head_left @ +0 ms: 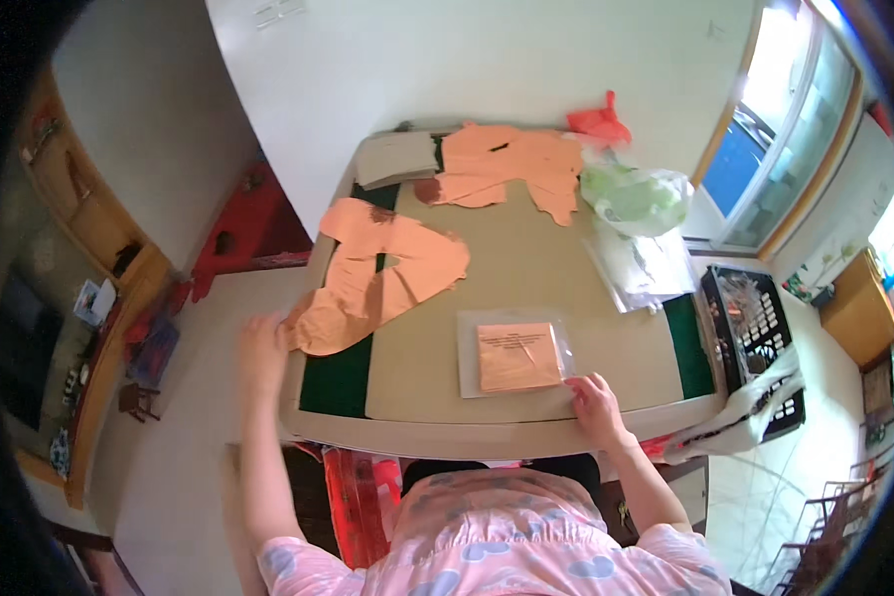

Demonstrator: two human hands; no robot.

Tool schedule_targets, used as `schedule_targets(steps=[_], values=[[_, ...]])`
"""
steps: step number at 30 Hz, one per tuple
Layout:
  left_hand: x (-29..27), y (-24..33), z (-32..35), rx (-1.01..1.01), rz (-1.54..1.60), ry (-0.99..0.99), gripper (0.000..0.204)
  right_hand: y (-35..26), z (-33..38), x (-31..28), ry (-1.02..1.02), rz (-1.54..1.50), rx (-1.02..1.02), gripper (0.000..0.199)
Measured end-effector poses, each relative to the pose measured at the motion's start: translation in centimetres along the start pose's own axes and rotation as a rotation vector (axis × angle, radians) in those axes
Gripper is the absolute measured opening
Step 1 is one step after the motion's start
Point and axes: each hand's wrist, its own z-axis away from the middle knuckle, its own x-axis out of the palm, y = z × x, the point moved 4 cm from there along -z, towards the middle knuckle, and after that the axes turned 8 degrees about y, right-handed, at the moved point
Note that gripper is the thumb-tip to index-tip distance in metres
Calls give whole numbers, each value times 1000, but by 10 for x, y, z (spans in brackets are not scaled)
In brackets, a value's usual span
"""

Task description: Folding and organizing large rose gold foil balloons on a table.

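A clear plastic bag (515, 356) holding a folded orange piece lies flat near the table's front edge. My right hand (594, 405) rests on its lower right corner, fingers on the plastic. My left hand (262, 350) reaches to the table's left edge and touches the end of a spread orange fabric piece (382, 273). A second heap of orange fabric (507, 167) lies at the far side of the table.
The table (487, 263) has a tan sheet over a green mat. Clear bags (641, 260), a green-filled bag (634, 197) and a red bag (598, 123) sit at the right. A black crate (755, 328) stands to the right; grey folded cloth (397, 159) lies far left.
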Motion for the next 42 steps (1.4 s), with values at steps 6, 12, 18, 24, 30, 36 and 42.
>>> schedule_targets(steps=[6, 12, 18, 24, 30, 36, 42], values=[[20, 217, 78, 414, 683, -284, 34, -10, -10, 7, 21, 54, -205, 19], [44, 240, 112, 294, 779, -508, 43, -1, -20, 0, 0, -194, -138, 11], [64, 241, 111, 76, 863, -393, 18, 10, -26, 8, 32, -144, -55, 9], [63, 250, 104, 9, 853, -310, 12, 9, -29, 17, 71, -93, 32, 11], [63, 254, 101, 22, 787, -294, 15, 8, -30, 21, 128, 0, -36, 14], [67, 252, 102, 7, 755, -286, 24, 9, -31, 23, 142, 65, -21, 19], [68, 249, 103, -17, 820, -237, 30, 13, -31, 21, 155, 86, 2, 21]])
